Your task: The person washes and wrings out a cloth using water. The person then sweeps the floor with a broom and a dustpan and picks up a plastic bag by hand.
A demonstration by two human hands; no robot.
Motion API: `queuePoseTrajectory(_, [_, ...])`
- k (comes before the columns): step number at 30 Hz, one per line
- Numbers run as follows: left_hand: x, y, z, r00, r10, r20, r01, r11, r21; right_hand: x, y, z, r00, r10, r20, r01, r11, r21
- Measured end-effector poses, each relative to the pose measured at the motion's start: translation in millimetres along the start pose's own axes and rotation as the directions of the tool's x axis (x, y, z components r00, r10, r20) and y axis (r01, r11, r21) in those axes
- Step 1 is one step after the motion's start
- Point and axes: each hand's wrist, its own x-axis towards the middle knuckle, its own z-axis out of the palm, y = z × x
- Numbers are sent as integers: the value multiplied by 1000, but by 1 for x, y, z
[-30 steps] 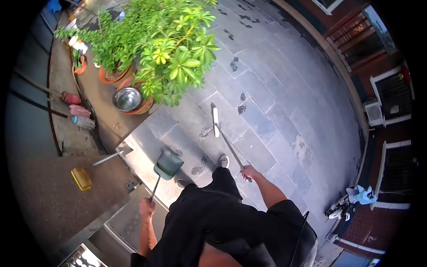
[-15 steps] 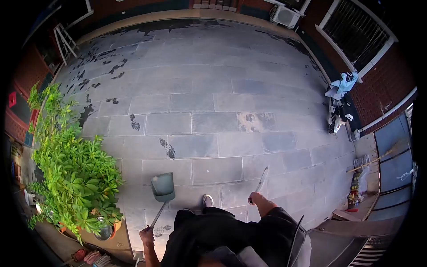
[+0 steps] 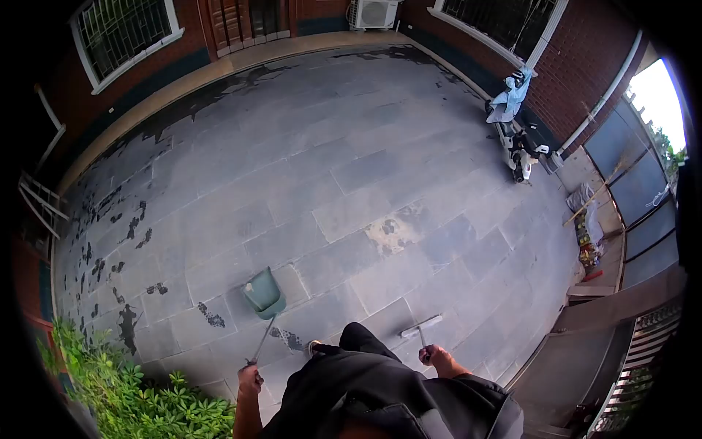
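"Where's the green dustpan (image 3: 263,294)?"

"Over the near part of the paved floor (image 3: 439,183), in from the corner with the leafy plant (image 3: 139,391). I can't tell whether it touches the stone."

"Who has it?"

"The left hand (image 3: 250,378). Its fingers are clenched round the near end, pan pointing away from the body."

"And the right hand (image 3: 439,356)?"

"Its fingers are grasping the flat-headed tool (image 3: 421,326), whose pale head lies crosswise toward the right side of the floor. Broom or squeegee, I can't say."

"So which step is this?"

"My judgement: both tools held ready, apart from each other, with no sweeping between them. Nothing shows at the pan's mouth."

"What would the next move call for?"

"A firm grip on both, I'd say, and care over the dark wet marks (image 3: 287,339) just beside the pan. Working them together would mean bringing head and pan close, mouth flat to the stone."
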Motion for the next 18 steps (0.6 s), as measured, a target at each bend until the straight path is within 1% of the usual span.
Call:
queuePoseTrajectory(1, [24, 32, 16, 1000, 2, 31, -2, 1000, 4, 5, 14, 20, 1000, 1, 4, -1, 999, 35])
queuePoseTrajectory(2, [45, 63, 35, 995, 20, 101, -26, 998, 52, 11, 22, 43, 999, 44, -22, -42, 996, 83])
queuePoseTrajectory(3, [67, 91, 57, 993, 20, 113, -29, 997, 77, 18, 25, 68, 995, 87, -44, -81, 988, 128])
queuePoseTrajectory(4, [86, 119, 83, 997, -4, 71, -1, 997, 81, 37, 28, 82, 995, 88, -37, -79, 979, 186])
queuePoseTrajectory(5, [101, 148, 112, 999, -27, 28, 24, 996, 82, 44, 31, 101, 993, 120, 1, -118, 977, 177])
queuePoseTrajectory(6, [113, 174, 142, 999, -20, -31, 25, 987, 161, 53, 36, 121, 992, 123, -6, -120, 978, 172])
queuePoseTrajectory(7, [128, 200, 166, 1000, -17, -25, 22, 984, 179, 68, 35, 137, 992, 124, -12, -121, 979, 163])
queuePoseTrajectory(8, [140, 220, 186, 999, -36, -23, 39, 987, 156, 87, 27, 150, 987, 160, -4, -157, 974, 164])
queuePoseTrajectory(9, [153, 243, 207, 998, -51, -20, 53, 990, 128, 101, 16, 173, 987, 162, 3, -160, 972, 170])
queuePoseTrajectory(10, [164, 264, 235, 999, -43, -9, 44, 991, 128, 111, -4, 205, 988, 151, -29, -144, 977, 156])
queuePoseTrajectory(12, [175, 309, 266, 993, -84, 84, 82, 996, 35, 135, -16, 253, 985, 146, -92, -129, 978, 166])
queuePoseTrajectory(13, [177, 333, 289, 989, -83, 119, 79, 996, 38, 149, -35, 285, 980, 122, -155, -89, 974, 207])
queuePoseTrajectory(14, [192, 356, 303, 985, -103, 138, 100, 995, 32, 155, -55, 317, 986, 109, -126, -86, 981, 175])
queuePoseTrajectory(15, [211, 373, 319, 979, -128, 160, 127, 992, 18, 120, -65, 380, 978, 200, -56, -196, 978, 74])
queuePoseTrajectory(16, [220, 393, 343, 976, -138, 167, 136, 990, 25, 116, -80, 426, 980, 200, 1, -200, 978, 59])
queuePoseTrajectory(17, [229, 415, 365, 984, -101, 148, 95, 994, 49, 119, -95, 465, 991, 130, 1, -129, 984, 119])
queuePoseTrajectory(18, [241, 437, 390, 990, -62, 128, 53, 996, 72, 119, -110, 499, 995, 95, 37, -98, 988, 119])
